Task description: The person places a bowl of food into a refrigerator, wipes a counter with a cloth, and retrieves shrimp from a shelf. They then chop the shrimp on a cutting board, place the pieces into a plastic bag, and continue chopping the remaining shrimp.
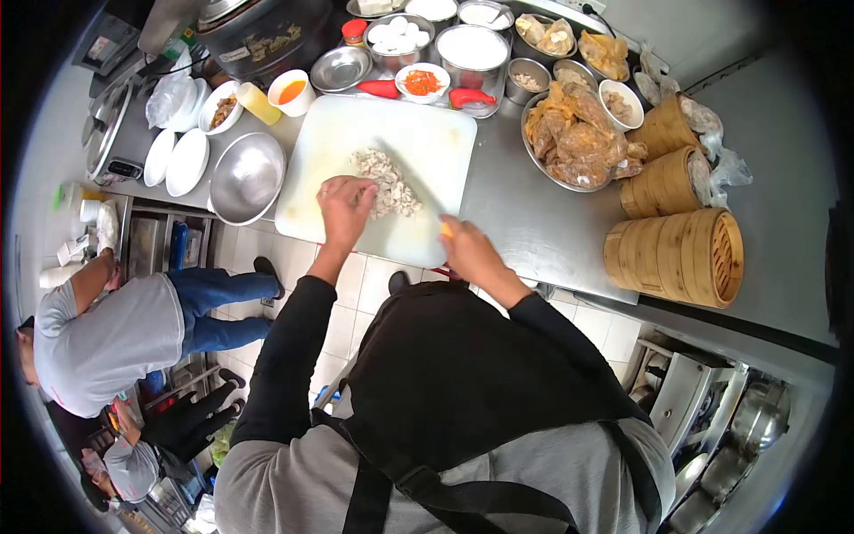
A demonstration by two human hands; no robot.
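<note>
On a white cutting board (311, 147) lies a pile of pale chopped meat (400, 198), cut into small bits. My right hand (476, 258) grips a knife (411, 171) by its yellow handle, at the board's near right edge. The blade slants away to the upper left, along the pile's right side, and looks slightly blurred. Left of the pile is my left hand (347, 209), its fingers curled together with the tips close to the meat. Whatever those fingers hold, if anything, is hidden.
A steel bowl (248, 178) stands left of the board. Behind it are a bowl of eggs (398, 37), red peppers (471, 97) and a white cup of orange liquid (291, 92). Rightward sit a bowl of brownish poultry (578, 133) and bamboo steamers (663, 256). Two people (116, 334) are at left.
</note>
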